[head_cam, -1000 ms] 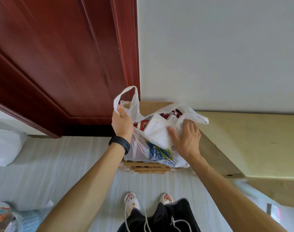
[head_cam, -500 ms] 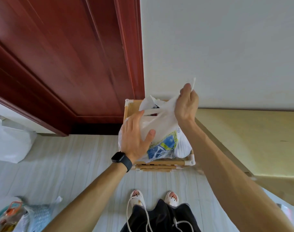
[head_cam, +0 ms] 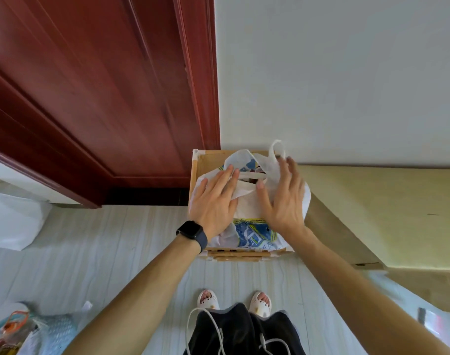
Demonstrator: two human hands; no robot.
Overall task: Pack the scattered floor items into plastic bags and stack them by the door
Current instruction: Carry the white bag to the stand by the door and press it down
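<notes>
Fingers (head_cam: pixel 227 176), straight, of left hand (head_cam: pixel 213 204) and right hand (head_cam: pixel 286 201) press bulging blue-printed white bag (head_cam: pixel 253 235).

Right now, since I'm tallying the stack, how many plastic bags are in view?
3: printed bag on the wooden rack; plain white bag on floor, far left; filled bag bottom left, cut off. More may be hidden.

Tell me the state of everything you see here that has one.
Plastic bag: filled, resting on the wooden rack, mouth untied, one handle sticking up.
Left hand: open, flat on the bag.
Right hand: open, flat on the bag.
Door: looks shut.
</notes>
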